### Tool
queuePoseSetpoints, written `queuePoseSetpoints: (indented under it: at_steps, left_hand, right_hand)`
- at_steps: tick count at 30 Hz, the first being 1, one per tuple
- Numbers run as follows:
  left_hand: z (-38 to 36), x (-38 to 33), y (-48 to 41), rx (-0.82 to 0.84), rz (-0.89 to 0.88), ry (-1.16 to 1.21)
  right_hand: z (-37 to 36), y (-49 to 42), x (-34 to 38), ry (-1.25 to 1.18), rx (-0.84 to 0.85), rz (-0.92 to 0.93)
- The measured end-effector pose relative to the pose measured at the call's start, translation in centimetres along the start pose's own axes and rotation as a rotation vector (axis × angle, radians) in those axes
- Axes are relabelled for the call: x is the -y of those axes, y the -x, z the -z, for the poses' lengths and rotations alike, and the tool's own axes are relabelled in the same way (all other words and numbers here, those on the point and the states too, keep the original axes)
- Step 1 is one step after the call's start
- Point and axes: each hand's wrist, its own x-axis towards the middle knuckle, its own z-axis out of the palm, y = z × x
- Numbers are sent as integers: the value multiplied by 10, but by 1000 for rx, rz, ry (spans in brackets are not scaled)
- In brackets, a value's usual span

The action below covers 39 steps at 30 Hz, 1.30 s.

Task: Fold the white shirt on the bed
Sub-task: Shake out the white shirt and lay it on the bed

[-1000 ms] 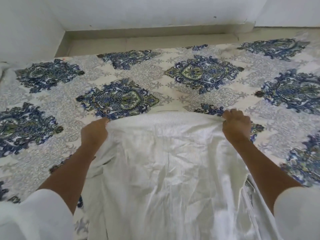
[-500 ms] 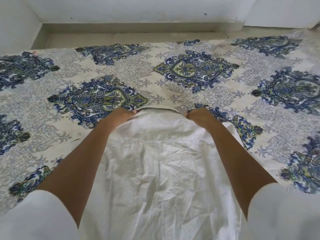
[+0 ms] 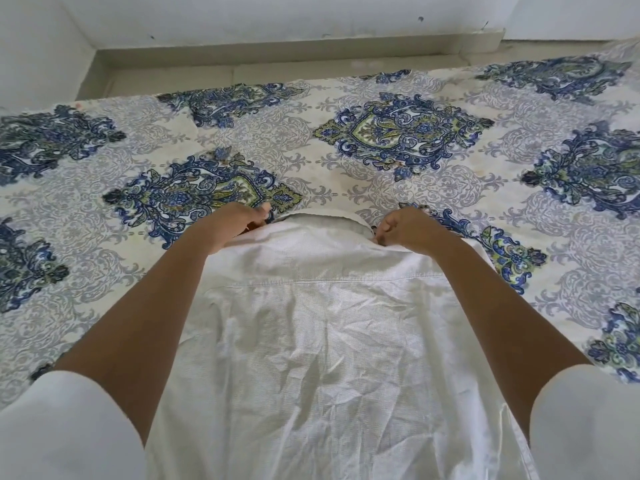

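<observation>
Shirt (image 3: 322, 341), white and creased, is spread back-side up along the middle of the bed (image 3: 433, 188), its collar (image 3: 325, 223) pointing toward the far edge and its body running down toward the viewer. A seam is seen crossing it just below the collar. The lower end of the shirt is cut off by the bottom of the frame, so its hem cannot be seen, and both its sides are largely covered by the forearms. Its sleeves cannot be made out.

The left hand (image 3: 235, 223) is placed at the left end of the collar, fingers curled and closed on the cloth there; the fingertips are tucked under the fabric and mostly hidden. The right hand (image 3: 408, 230) is set at the right end of the collar, its fingers bent and pinching the cloth edge; the exact grip is hard to make out from behind the knuckles.

The bed is covered by a patterned sheet (image 3: 398, 140) in blue, green and grey on cream, which is cut off at both sides. White short sleeves (image 3: 62, 427) are seen at the lower corners. Beyond the bed, a pale wall (image 3: 277, 19) and a low ledge (image 3: 270, 57) are visible.
</observation>
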Motion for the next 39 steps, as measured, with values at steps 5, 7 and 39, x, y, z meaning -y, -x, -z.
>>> queuePoseSetpoints:
  at_steps: [5,7,39]
  left_hand:
    - [3,0,3,57,27,-23]
    - [5,10,1,102,-3,6]
    - [-1,22,44,161,-76,151]
  right_hand:
    - [-8,1,-5,202,-17,44]
    - [-13,5,-6,245,-105,97]
    - [-42,31,-24,308,-471,214]
